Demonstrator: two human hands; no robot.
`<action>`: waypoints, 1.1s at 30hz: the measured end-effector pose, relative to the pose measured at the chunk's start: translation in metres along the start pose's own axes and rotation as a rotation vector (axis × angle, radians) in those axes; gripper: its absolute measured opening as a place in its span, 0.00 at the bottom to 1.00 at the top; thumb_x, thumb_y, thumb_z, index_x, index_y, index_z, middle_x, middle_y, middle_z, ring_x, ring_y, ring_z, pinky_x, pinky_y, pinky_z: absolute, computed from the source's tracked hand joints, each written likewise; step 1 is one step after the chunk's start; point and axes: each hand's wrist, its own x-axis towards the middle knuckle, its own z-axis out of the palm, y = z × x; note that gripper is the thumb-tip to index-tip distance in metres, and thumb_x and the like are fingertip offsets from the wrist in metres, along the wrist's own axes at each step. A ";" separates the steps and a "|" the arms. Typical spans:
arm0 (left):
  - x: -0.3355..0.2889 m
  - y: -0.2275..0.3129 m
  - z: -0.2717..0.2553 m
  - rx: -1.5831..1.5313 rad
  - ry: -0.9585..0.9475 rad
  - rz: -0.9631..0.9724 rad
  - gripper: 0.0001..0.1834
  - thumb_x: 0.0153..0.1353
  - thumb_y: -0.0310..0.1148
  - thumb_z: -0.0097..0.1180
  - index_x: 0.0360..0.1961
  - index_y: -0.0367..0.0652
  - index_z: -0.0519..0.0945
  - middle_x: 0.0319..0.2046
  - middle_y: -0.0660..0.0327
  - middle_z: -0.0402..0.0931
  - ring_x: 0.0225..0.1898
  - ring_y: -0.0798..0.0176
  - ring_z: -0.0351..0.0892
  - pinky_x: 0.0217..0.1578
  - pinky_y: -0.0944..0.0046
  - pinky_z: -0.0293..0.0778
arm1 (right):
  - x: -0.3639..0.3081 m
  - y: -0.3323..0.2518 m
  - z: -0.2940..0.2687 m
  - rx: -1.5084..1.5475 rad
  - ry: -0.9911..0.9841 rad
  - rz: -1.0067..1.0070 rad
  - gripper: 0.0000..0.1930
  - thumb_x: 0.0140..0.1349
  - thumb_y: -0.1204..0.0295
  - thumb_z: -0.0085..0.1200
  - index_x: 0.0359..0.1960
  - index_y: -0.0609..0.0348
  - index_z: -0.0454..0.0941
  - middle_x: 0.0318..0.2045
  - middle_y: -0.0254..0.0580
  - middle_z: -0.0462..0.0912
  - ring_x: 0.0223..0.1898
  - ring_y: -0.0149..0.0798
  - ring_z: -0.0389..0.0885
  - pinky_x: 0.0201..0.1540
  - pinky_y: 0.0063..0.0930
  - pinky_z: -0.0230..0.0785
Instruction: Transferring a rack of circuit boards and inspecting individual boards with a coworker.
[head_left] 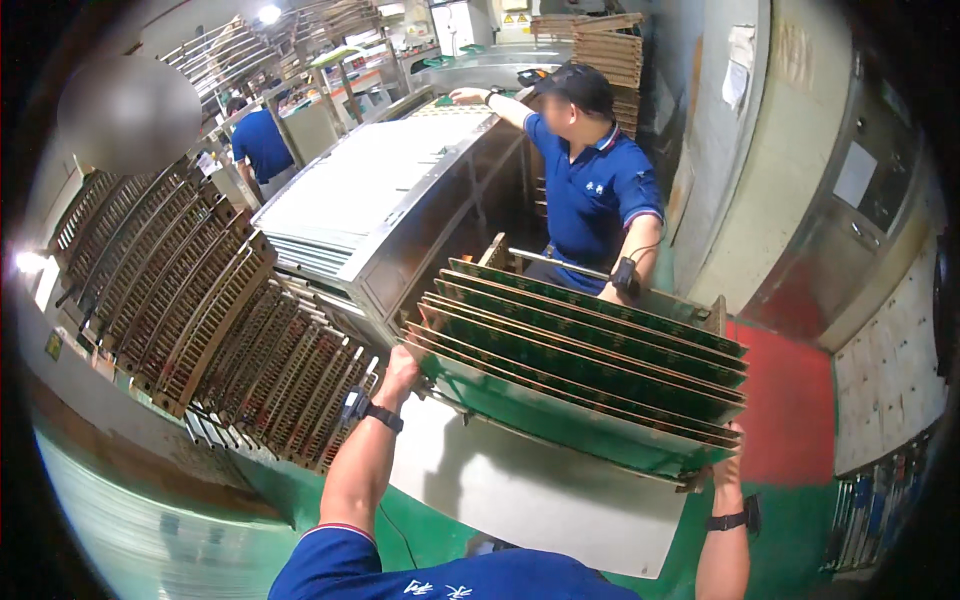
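A rack [560,495] with a pale side panel carries several large green circuit boards [590,345] standing on edge in slots. My left hand [397,372] grips the rack's near left corner. Over at the near right corner, my right hand [733,452] holds the rack, partly hidden behind it. A black band sits on each wrist. Across the rack, a co-worker in a blue shirt and dark cap has one hand [620,290] on the far edge and the other hand [468,96] stretched out onto a grey machine top [370,185].
Long slotted wooden racks [190,300] lie to my left. Stacked wooden frames [610,50] stand at the back. A second person in blue [262,145] works far left. The floor is green [300,495] with a red patch [790,400]. A grey metal cabinet [850,230] stands at right.
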 end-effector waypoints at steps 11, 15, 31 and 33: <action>-0.009 0.016 0.004 -0.033 -0.001 -0.004 0.06 0.57 0.33 0.49 0.29 0.42 0.73 0.22 0.69 0.67 0.23 0.73 0.65 0.22 0.68 0.63 | -0.006 -0.031 0.048 0.001 0.059 0.093 0.08 0.64 0.69 0.44 0.26 0.49 0.70 0.21 0.28 0.70 0.22 0.25 0.70 0.23 0.21 0.64; -0.012 0.034 0.028 -0.080 -0.063 -0.042 0.05 0.57 0.33 0.49 0.27 0.43 0.73 0.20 0.69 0.67 0.22 0.73 0.65 0.22 0.68 0.62 | -0.010 -0.035 0.036 -0.243 0.152 0.094 0.08 0.64 0.70 0.44 0.26 0.50 0.70 0.21 0.27 0.69 0.22 0.25 0.69 0.24 0.22 0.63; 0.002 -0.005 -0.004 0.033 0.019 0.041 0.07 0.55 0.33 0.51 0.24 0.41 0.75 0.19 0.67 0.70 0.19 0.72 0.68 0.17 0.68 0.62 | -0.005 -0.031 0.045 -0.048 0.029 0.058 0.08 0.65 0.67 0.45 0.33 0.55 0.75 0.21 0.29 0.74 0.21 0.27 0.73 0.19 0.22 0.65; -0.005 0.016 0.018 0.028 0.028 0.049 0.07 0.56 0.33 0.51 0.25 0.42 0.75 0.19 0.68 0.69 0.19 0.73 0.67 0.18 0.68 0.62 | -0.008 -0.033 0.044 -0.166 0.080 0.047 0.08 0.65 0.68 0.44 0.31 0.53 0.74 0.22 0.28 0.73 0.20 0.26 0.73 0.18 0.21 0.64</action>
